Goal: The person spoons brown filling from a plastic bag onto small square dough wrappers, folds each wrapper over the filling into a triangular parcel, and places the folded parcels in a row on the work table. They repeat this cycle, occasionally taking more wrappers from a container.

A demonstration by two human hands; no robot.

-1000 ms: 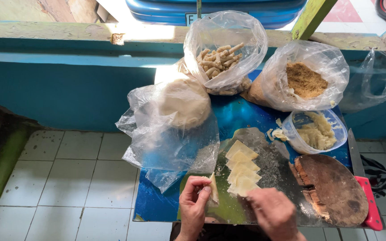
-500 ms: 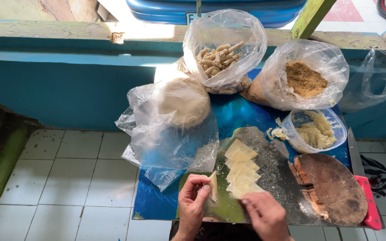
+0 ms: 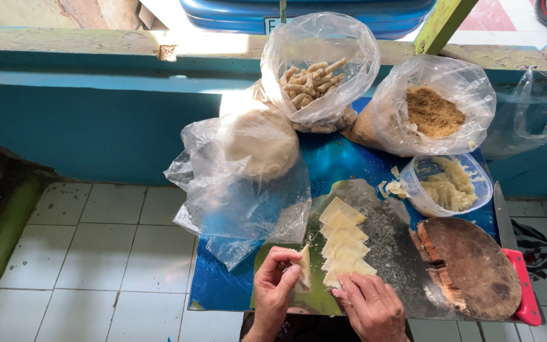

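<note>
1. While the left hand (image 3: 275, 288) pinches a pale, folded dough wrapper (image 3: 303, 266) between thumb and fingertips, the right hand (image 3: 370, 305) lies flat, fingers spread and gripping nothing, on the nearest sheet of the wrapper row (image 3: 343, 244). The step in hand looks like folding or sealing one wrapper; the next move seems to call for pressing its edges closed without tearing the thin sheet.
2. That held wrapper sits at the near edge of the blue table (image 3: 223, 285), left of the row. Its long axis runs near to far, slightly tilted, its narrower end pointing far.
3. To the right lie a round wooden board (image 3: 476, 269) and a red-handled knife (image 3: 519, 278).
4. Farther off stand a clear tub of filling (image 3: 454, 183) and a bagged mound of dough (image 3: 257, 145).
5. Farthest are a bag of finished rolls (image 3: 314, 79) and a bag of brown crumbs (image 3: 435, 111).
</note>
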